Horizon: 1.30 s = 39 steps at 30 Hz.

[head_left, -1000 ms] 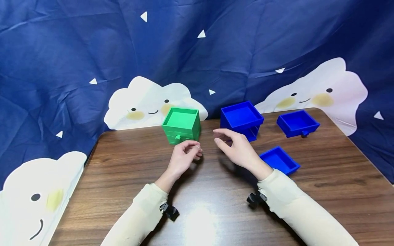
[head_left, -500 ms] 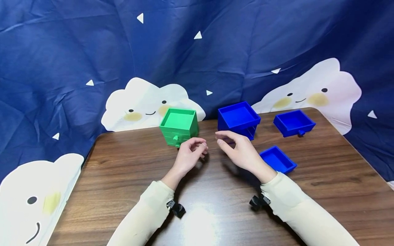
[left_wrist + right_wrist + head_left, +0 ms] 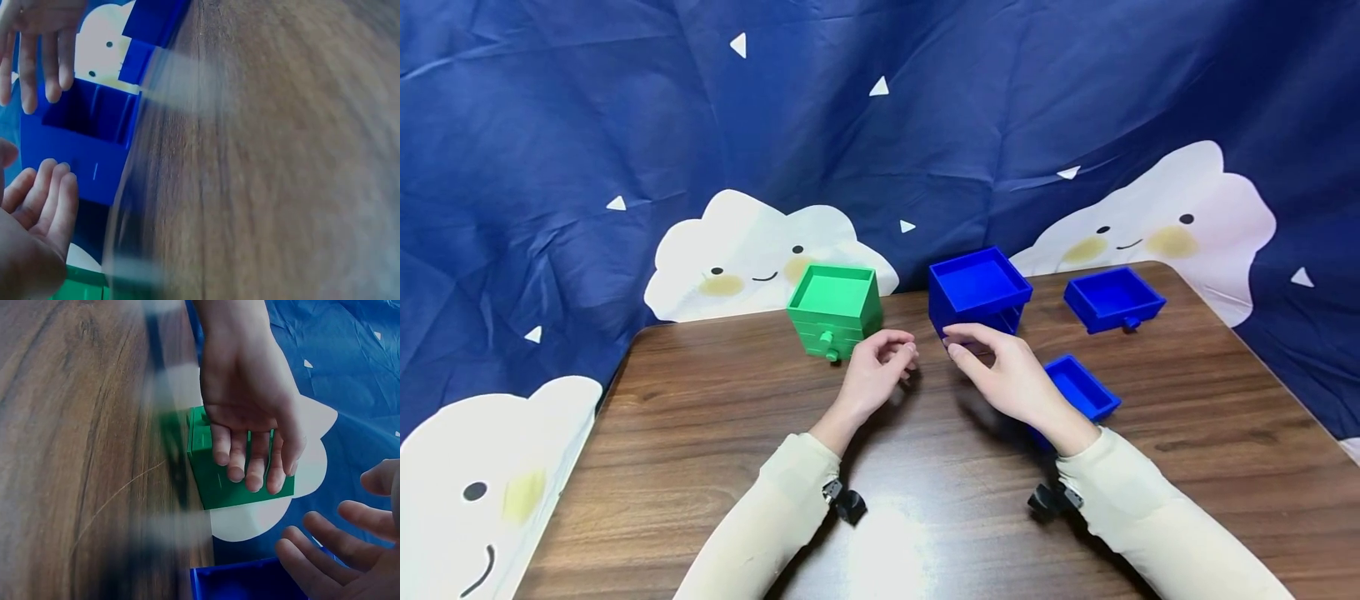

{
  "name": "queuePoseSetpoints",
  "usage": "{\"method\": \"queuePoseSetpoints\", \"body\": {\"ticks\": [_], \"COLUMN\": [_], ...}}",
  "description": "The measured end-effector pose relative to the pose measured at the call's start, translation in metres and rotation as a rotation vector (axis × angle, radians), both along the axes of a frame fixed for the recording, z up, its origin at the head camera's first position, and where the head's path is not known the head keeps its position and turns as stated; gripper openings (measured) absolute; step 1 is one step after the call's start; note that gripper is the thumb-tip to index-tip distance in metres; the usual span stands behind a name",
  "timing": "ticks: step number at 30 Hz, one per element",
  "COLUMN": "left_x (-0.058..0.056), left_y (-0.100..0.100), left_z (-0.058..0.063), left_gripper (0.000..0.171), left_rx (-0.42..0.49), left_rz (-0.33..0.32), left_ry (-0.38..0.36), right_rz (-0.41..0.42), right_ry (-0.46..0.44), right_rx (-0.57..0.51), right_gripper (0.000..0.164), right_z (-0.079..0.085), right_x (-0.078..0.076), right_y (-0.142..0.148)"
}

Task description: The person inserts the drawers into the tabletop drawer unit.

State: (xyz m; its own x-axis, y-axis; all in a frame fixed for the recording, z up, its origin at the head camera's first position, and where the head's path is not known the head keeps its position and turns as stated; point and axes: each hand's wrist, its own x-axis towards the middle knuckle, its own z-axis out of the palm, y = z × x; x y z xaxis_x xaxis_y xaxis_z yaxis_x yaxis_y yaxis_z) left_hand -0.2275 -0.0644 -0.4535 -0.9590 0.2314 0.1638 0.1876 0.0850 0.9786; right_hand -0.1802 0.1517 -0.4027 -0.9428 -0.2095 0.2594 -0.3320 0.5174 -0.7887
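Note:
My left hand [image 3: 880, 371] hovers over the table just right of the green drawer box [image 3: 835, 308], fingers loosely curved and holding nothing. Two round knobs show on the green box's front. My right hand [image 3: 1003, 371] is in front of the blue cabinet [image 3: 981, 287], its loosely bent fingers overlapping the cabinet's lower front corner in the head view. The cabinet has a tray-like top, and the left wrist view shows its hollow opening [image 3: 90, 112]. Behind my right hand and wrist lies a blue drawer [image 3: 1082, 387], partly hidden.
Another blue drawer [image 3: 1116, 298] with a knob sits at the back right of the wooden table [image 3: 715, 433]. A dark blue curtain [image 3: 820, 108] with white clouds hangs behind the table's far edge. Small black cameras are strapped at both wrists.
My left hand has moved right, away from the green box, uncovering its lower knob. My right hand has shifted slightly right, in front of the blue cabinet. The head view has turned a little.

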Motion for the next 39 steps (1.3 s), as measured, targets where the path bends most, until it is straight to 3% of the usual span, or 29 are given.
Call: {"method": "queuePoseSetpoints", "body": {"ticks": [13, 23, 39], "left_x": [-0.009, -0.018, -0.027], "left_y": [0.012, 0.022, 0.032], "left_z": [-0.002, -0.002, 0.0], "left_gripper": [0.029, 0.026, 0.03], "left_rx": [-0.016, 0.021, 0.04], "left_rz": [0.039, 0.066, 0.102], "left_ry": [0.025, 0.078, 0.152], "right_rz": [-0.028, -0.051, -0.114], "right_ry": [-0.015, -0.024, 0.112], "right_rx": [0.012, 0.033, 0.064], "right_gripper": [0.034, 0.034, 0.027], "right_z": [-0.001, 0.003, 0.002], "right_x": [0.013, 0.027, 0.04], "right_y": [0.02, 0.035, 0.054]}}
